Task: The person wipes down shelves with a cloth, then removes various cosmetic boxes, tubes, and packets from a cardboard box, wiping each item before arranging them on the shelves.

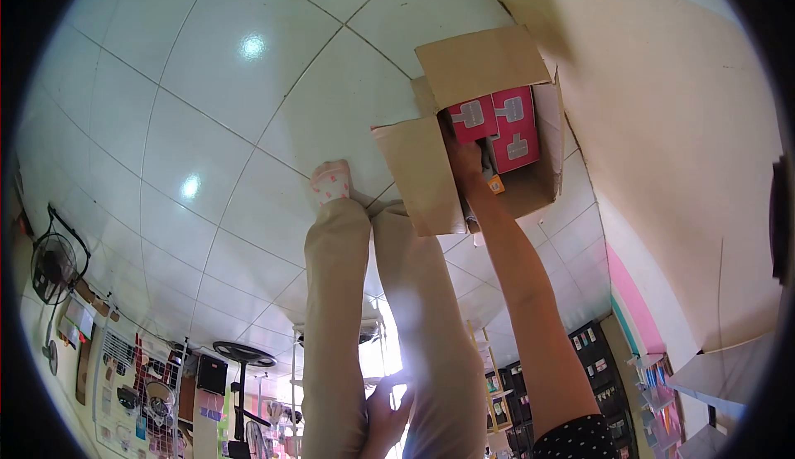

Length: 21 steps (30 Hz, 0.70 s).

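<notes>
My right hand reaches down into an open cardboard box on the floor. It is at the left inner side, close under a red-pink carton. Its fingers are in shadow, so whether they grip anything is hidden. Beside it, more red-pink cartons with pale printed labels fill the right part of the box. A small orange packet lies next to my wrist. My left hand is low in the view against my trouser leg, fingers apart, with nothing visible in it.
The box stands by a cream wall on white floor tiles. My legs are left of it. A fan, a wire rack and a dark display shelf appear along the lower edges.
</notes>
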### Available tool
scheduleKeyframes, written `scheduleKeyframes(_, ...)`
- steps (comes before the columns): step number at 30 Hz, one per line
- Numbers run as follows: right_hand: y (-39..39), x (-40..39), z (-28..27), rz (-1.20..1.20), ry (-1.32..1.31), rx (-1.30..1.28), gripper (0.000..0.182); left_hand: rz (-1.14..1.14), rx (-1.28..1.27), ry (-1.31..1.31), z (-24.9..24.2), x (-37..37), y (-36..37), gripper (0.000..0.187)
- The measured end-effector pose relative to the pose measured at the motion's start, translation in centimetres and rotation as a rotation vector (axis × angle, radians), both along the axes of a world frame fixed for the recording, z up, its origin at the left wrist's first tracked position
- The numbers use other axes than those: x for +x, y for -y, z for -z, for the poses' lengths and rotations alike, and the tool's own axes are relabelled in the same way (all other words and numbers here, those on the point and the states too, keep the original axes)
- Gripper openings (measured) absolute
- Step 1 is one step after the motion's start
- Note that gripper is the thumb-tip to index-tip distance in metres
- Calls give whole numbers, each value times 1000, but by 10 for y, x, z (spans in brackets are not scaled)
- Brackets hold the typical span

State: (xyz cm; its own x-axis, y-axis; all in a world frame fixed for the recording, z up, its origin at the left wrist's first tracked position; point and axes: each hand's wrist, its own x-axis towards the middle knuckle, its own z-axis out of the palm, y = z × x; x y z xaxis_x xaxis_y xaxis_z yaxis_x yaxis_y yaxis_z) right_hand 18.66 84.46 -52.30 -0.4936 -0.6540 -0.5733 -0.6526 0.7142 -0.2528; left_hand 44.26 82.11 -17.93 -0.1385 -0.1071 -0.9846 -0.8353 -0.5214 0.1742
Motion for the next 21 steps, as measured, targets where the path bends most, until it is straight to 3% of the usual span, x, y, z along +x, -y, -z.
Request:
scheduleKeyframes(2,16,-5,-36,4,147,281,50,-20,-17,-11,2,14,-8,30)
scheduleKeyframes(6,-12,1,-75,-43,-15,62,65,-76,4,-59,2,25,-16,27)
scheduleKeyframes(10,-2,-11,-180,-57,79,147,70,-203,57,-100,7,44,-24,34)
scheduleKeyframes(12,-5,-12,-231,287,299,16,78,-295,90,-184,13,54,-22,43)
scheduleKeyframes(14,-15,-8,-282,408,493,-369,87,-264,31,-330,19,56,-4,46)
scheduleKeyframes(15,-11,-4,-318,461,567,-413,88,-248,-11,-437,7,40,11,49)
scheduleKeyframes(17,0,5,-397,606,844,-379,84,-546,-19,-474,-39,-7,46,54)
scheduleKeyframes(18,11,8,-447,597,861,-373,84,-505,-37,-574,-67,-28,65,55)
scheduleKeyframes(20,31,10,-533,693,1266,-163,87,-457,-84,-674,-126,-46,79,57)
scheduleKeyframes(21,28,18,-556,657,1265,-197,87,-558,95,-756,-151,-59,83,55)
